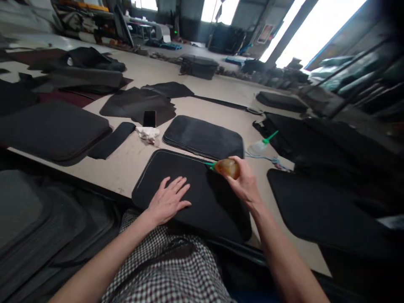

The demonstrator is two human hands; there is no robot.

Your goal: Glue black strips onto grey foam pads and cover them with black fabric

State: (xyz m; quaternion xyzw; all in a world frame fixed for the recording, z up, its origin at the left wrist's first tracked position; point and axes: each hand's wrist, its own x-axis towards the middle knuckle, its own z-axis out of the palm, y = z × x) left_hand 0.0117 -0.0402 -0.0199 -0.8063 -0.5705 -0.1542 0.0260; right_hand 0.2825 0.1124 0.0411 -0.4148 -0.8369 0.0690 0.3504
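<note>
A black rounded-corner panel (189, 185) lies at the table's front edge, with a pale line running along its left and far edges. My left hand (168, 200) rests flat on it, fingers spread. In my right hand (246, 181) is a squeeze bottle (229, 168) of amber liquid, tipped on its side with its green nozzle pointing left at the panel's far edge. Whether the tip touches the panel, I cannot tell. Just beyond lies a stack of similar black panels (205, 136). A second squeeze bottle (257, 147), clear with a green nozzle, lies to the right.
Left of the panel are a crumpled white cloth (148, 134), a phone (149, 119), a narrow black strip (113, 141) and a large panel stack (53, 130). Another black panel (315, 206) lies to the right. Dark sheets (139, 103) spread farther back on the table (113, 176).
</note>
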